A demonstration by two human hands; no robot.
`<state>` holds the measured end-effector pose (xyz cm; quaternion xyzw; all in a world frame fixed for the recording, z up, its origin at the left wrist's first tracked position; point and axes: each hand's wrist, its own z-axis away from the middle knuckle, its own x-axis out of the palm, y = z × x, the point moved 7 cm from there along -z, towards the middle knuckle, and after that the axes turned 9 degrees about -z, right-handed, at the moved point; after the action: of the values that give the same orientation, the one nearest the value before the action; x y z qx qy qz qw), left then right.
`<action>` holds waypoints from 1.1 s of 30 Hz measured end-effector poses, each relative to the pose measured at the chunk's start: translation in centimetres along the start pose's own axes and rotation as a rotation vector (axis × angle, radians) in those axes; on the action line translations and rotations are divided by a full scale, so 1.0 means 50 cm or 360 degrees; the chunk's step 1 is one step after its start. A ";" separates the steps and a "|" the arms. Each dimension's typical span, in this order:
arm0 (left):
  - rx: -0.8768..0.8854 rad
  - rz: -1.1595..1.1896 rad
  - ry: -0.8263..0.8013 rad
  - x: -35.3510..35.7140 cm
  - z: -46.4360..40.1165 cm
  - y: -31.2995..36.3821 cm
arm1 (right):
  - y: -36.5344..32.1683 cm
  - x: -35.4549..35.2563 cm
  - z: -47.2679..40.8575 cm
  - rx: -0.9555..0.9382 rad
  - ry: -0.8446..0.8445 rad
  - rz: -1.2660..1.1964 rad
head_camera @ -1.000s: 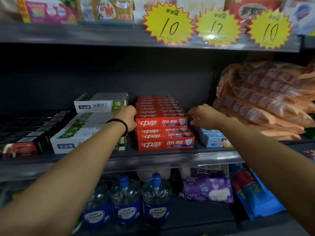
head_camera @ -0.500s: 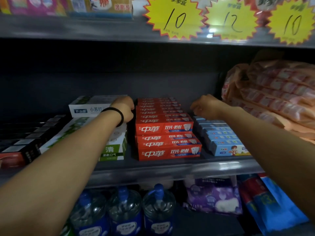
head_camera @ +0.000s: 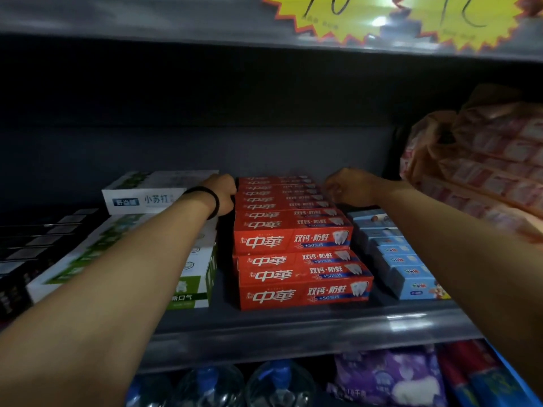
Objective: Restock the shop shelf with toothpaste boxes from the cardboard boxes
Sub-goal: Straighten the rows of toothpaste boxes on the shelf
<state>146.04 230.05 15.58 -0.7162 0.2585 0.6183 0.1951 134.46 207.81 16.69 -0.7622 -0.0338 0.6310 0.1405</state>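
The left hand (head_camera: 221, 193) is reaching to the back of the shelf (head_camera: 293, 324), its fingers curling against the left end of the rear red boxes (head_camera: 291, 230); whether they are closing round a box or only pressing on it, I cannot tell. A black band (head_camera: 210, 201) is circling that wrist. The right hand (head_camera: 351, 186) is sitting at the opposite end of the same rows, at about 3 o'clock from the left one, fingers bent in toward the boxes' right ends; its hold is also too blurred to judge. The red boxes are lying flat between the two hands in a stepped stack, the upper tier running back to the rear wall and a lower tier of three sitting nearer the shelf edge, at 6 o'clock from the hands.

At 9 o'clock from the stack, white-and-green boxes (head_camera: 188, 289) are lying under the left forearm, with one more (head_camera: 147, 198) stacked on top toward the back. Black boxes (head_camera: 44, 245) are lining the far left. At 3 o'clock, blue boxes (head_camera: 411, 277) are standing in a row under the right forearm. Orange packets (head_camera: 484, 168) are piling up at 2 o'clock. Yellow price tags (head_camera: 411, 22) are hanging at 12 o'clock. Below the shelf, water bottles (head_camera: 211, 386) and a purple pack (head_camera: 390, 380) are showing.
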 end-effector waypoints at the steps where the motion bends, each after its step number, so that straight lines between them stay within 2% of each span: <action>1: 0.0021 -0.0012 -0.0024 0.006 -0.004 -0.004 | 0.003 0.006 -0.006 0.0006 -0.0029 -0.0012; 8: 0.0131 0.0095 -0.0008 0.019 -0.024 0.003 | 0.006 0.018 -0.022 0.0030 -0.0155 -0.0163; 26: 0.0153 0.0008 -0.0015 0.012 -0.017 0.018 | 0.014 0.017 -0.007 0.0023 -0.0154 -0.0216; 33: 0.0180 -0.0069 0.0096 -0.047 0.041 0.042 | -0.016 -0.012 0.057 0.0012 -0.0121 -0.0120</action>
<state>142.93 229.93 17.65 -0.7278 0.2832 0.5764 0.2406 131.67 208.91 17.00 -0.7354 -0.0654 0.6538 0.1656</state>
